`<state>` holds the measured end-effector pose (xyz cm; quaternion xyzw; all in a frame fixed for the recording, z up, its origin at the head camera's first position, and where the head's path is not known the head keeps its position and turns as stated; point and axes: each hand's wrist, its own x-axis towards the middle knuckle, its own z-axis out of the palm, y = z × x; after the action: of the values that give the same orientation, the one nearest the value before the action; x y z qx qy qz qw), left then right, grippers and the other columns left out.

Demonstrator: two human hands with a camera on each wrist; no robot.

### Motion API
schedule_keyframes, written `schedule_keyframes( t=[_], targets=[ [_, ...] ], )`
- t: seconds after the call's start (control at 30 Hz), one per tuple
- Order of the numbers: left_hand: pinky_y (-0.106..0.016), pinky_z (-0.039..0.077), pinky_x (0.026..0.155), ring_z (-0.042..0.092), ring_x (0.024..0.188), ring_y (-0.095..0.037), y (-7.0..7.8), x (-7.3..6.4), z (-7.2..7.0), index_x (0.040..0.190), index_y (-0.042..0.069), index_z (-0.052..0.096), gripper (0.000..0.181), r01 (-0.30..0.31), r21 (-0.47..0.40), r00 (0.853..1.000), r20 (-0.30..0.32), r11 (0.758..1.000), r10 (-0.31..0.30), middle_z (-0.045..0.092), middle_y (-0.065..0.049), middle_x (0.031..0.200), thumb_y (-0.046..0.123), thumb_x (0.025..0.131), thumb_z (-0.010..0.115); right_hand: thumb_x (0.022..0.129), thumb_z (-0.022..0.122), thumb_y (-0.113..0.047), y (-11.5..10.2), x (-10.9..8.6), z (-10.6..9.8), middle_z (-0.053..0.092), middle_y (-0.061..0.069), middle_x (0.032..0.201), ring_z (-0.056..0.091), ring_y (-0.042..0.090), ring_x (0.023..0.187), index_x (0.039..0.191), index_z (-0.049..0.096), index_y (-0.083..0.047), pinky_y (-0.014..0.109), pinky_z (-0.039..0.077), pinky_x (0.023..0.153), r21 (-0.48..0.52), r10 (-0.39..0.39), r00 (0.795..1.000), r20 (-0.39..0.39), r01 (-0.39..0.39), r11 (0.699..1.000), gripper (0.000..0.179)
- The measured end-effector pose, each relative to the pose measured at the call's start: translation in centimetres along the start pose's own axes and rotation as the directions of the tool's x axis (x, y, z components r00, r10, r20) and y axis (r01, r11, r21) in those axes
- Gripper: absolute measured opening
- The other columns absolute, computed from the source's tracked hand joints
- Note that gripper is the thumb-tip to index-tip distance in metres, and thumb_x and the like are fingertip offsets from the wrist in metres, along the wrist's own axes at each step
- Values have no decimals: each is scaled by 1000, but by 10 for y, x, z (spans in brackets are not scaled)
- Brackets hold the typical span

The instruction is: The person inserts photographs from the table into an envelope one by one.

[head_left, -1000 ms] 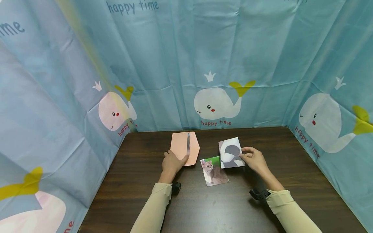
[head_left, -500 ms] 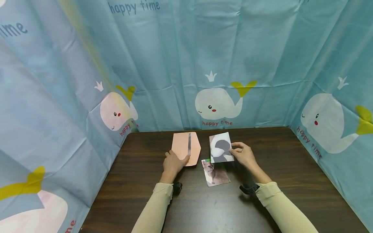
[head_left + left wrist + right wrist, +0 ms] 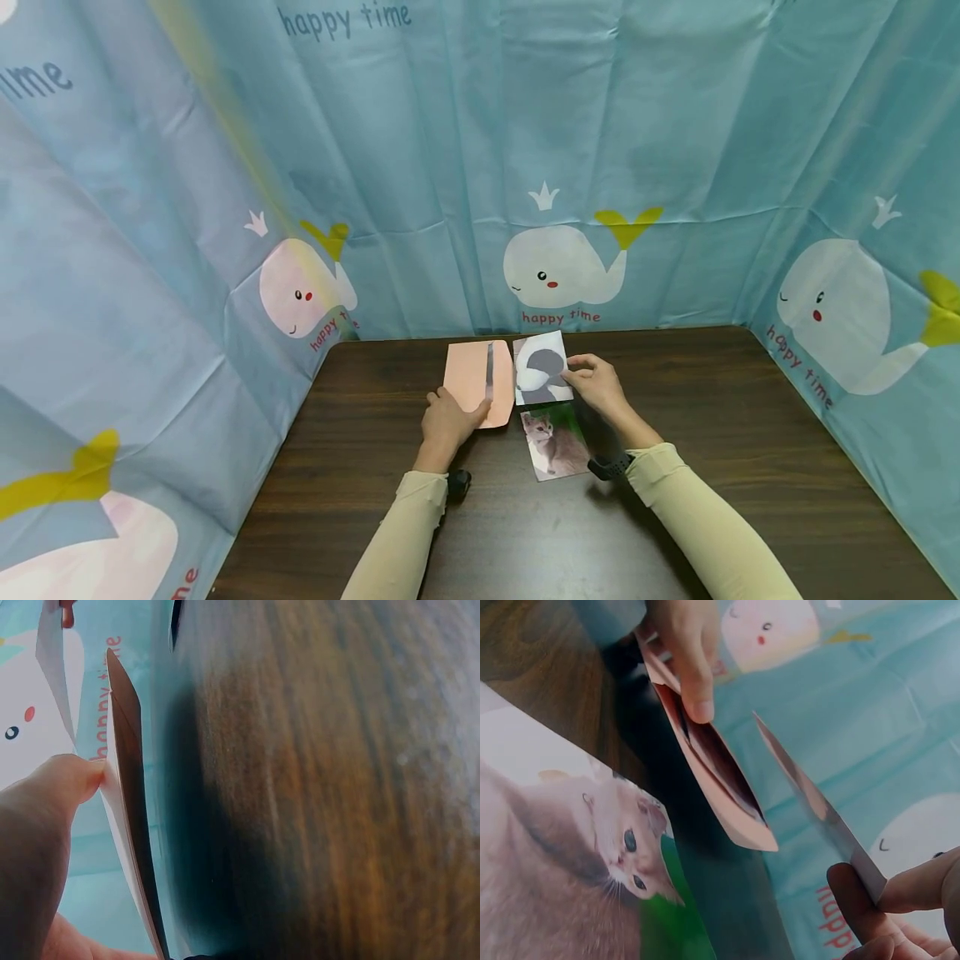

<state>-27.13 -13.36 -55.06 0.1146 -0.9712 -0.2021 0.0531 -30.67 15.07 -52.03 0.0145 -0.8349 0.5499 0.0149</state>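
My left hand [image 3: 450, 423] grips a pink envelope [image 3: 463, 365] by its near edge, thumb on top. The envelope is held above the table, its mouth gaping and its flap [image 3: 746, 834] pointing right. Between thumb and fingers, my right hand [image 3: 602, 392] pinches a photo card [image 3: 534, 383] with a white and grey picture by its right edge. In the right wrist view this card is raised and apart from the envelope, seen nearly edge-on. A cat photo [image 3: 557, 450] lies on the table just below the card in the head view, touched by neither hand.
The dark wooden table [image 3: 360, 442] reaches back to a blue curtain [image 3: 420, 167] printed with whales, which also hangs along both sides. Each wrist wears a black strap.
My right hand has carried the photo card leftward and slightly farther back, up to the envelope's flap side. More of the cat photo shows now. My left hand and the envelope hold nearly still.
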Motion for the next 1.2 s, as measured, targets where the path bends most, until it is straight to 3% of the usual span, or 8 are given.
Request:
schedule_keyframes(
  t=[0.23, 0.57, 0.77, 1.2],
  targets=[
    [-51, 56, 73, 65, 87, -44, 0, 1, -1, 136, -13, 40, 110, 1, -8, 1000, 3, 1000, -1, 48, -33, 125, 77, 77, 62, 93, 72, -20, -5, 12, 20, 73, 22, 109, 70, 32, 100, 121, 65, -4, 37, 52, 78, 26, 13, 1000, -5, -13, 1000, 33],
    [-52, 56, 76, 64, 91, -47, -1, 2, 2, 137, -13, 40, 109, 4, -13, 1000, -8, 1000, -4, 48, -33, 125, 76, 78, 64, 92, 73, -20, 3, 26, 50, 74, 17, 104, 65, 22, 82, 119, 66, -7, 29, 45, 64, 25, 78, 997, 9, -78, 997, 31],
    [-53, 55, 77, 64, 91, -47, 0, 2, 3, 134, -12, 42, 106, 3, -19, 1000, -24, 1000, -3, 48, -32, 121, 76, 78, 63, 92, 72, -17, 0, 31, 58, 75, 17, 99, 61, 17, 72, 118, 66, -4, 28, 44, 60, 16, 67, 998, 5, -67, 998, 30],
    [-52, 55, 78, 64, 91, -46, 0, 1, 1, 132, -12, 43, 105, 6, -23, 1000, -19, 1000, -6, 49, -31, 120, 73, 76, 67, 90, 73, -18, 1, 40, 75, 75, 16, 98, 67, 21, 79, 114, 69, -5, 28, 47, 64, 1, 72, 997, -30, -72, 997, 27]
  ],
)
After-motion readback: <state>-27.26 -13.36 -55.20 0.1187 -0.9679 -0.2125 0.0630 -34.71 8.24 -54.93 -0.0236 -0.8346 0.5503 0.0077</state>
